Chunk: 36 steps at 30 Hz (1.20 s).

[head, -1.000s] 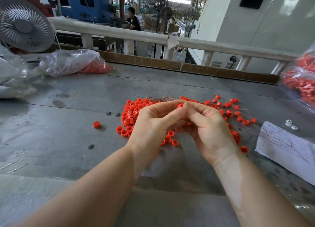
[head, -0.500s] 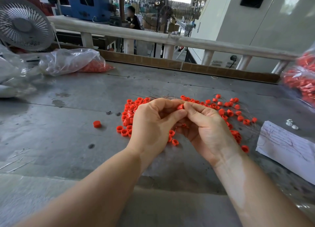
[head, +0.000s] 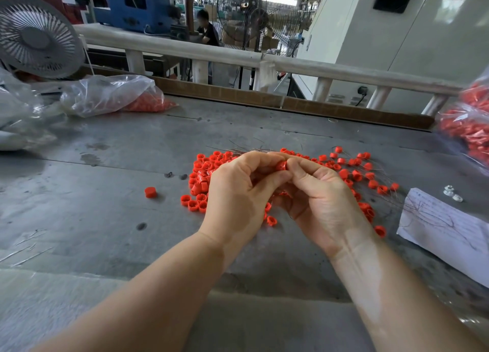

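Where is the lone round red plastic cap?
Head view: the lone red cap lies on the grey metal table, left of the pile of red caps.

a round white desk fan [head: 37,38] is pictured above a crumpled clear plastic bag [head: 105,95], a white paper sheet [head: 444,232] opposite.

Above the grey metal desk [head: 105,219] the left grip [head: 238,193] and the right grip [head: 317,195] meet fingertip to fingertip. Between them they pinch one small red plastic ring cap [head: 281,166]. Beneath and behind them a loose pile of red caps [head: 203,177] is spread on the desk, with thin wires [head: 238,150] among it. A lone red cap [head: 150,192] sits apart to the left. A white sheet of paper [head: 444,227] lies to the right. Far left, a clear plastic bag [head: 105,95] holding red pieces lies near a white fan [head: 37,36].
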Each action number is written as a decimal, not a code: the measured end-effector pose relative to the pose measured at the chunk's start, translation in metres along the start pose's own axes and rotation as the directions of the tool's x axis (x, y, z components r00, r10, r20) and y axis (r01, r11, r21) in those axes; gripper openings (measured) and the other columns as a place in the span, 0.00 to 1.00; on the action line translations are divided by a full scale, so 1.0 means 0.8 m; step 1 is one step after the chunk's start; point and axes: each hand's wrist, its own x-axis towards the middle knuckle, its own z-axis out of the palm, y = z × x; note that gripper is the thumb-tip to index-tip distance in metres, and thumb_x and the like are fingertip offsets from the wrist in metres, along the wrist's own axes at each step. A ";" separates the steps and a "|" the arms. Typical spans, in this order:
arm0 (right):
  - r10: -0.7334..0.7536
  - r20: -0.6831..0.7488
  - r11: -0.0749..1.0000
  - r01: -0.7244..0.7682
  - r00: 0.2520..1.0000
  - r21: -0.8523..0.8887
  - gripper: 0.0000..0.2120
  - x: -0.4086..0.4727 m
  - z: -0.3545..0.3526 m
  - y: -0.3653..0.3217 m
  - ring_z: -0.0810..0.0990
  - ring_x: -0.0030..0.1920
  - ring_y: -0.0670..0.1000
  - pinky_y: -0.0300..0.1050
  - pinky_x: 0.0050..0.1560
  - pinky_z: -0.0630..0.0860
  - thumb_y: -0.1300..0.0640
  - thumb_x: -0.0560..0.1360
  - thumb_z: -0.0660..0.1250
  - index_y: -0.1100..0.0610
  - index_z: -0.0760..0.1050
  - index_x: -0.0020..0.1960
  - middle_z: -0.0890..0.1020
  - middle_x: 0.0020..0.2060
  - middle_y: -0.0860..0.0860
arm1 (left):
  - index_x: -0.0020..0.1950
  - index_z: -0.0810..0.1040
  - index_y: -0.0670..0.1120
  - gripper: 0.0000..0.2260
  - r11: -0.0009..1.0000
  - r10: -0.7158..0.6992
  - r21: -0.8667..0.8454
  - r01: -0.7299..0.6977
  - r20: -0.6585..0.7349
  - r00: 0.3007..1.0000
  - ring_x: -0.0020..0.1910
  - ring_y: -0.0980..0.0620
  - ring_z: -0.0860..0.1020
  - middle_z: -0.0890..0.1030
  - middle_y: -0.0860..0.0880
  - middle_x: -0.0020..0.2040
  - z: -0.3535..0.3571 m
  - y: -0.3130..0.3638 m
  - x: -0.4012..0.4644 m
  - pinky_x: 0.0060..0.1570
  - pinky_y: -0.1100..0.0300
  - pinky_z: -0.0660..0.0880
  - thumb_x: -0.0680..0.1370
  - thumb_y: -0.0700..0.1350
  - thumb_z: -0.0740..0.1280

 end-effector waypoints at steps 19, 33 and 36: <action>-0.031 0.047 0.996 0.026 0.998 0.090 0.11 0.000 0.000 -0.003 0.84 0.44 0.54 0.41 0.42 0.80 0.58 0.68 0.65 0.60 0.83 0.45 0.84 0.43 0.58 | 0.45 0.83 0.46 0.08 0.982 -0.037 -0.183 0.036 -0.001 0.999 0.39 0.58 0.82 0.85 0.51 0.40 0.003 0.001 0.000 0.39 0.68 0.77 0.69 0.36 0.74; -0.076 0.072 0.996 0.072 0.995 0.058 0.12 -0.003 0.001 0.001 0.84 0.39 0.52 0.41 0.39 0.80 0.55 0.65 0.69 0.62 0.83 0.43 0.85 0.40 0.57 | 0.48 0.82 0.41 0.06 0.998 -0.024 -0.065 0.025 0.019 1.000 0.38 0.64 0.81 0.83 0.55 0.40 0.000 0.006 -0.001 0.39 0.74 0.73 0.73 0.36 0.70; -0.067 0.043 0.997 0.066 0.997 0.029 0.13 -0.003 0.002 0.001 0.83 0.36 0.51 0.40 0.37 0.79 0.54 0.63 0.70 0.61 0.83 0.43 0.85 0.39 0.57 | 0.48 0.82 0.41 0.06 0.998 -0.019 -0.057 0.020 0.013 1.000 0.36 0.65 0.80 0.82 0.56 0.38 0.001 0.004 -0.001 0.37 0.75 0.73 0.73 0.35 0.69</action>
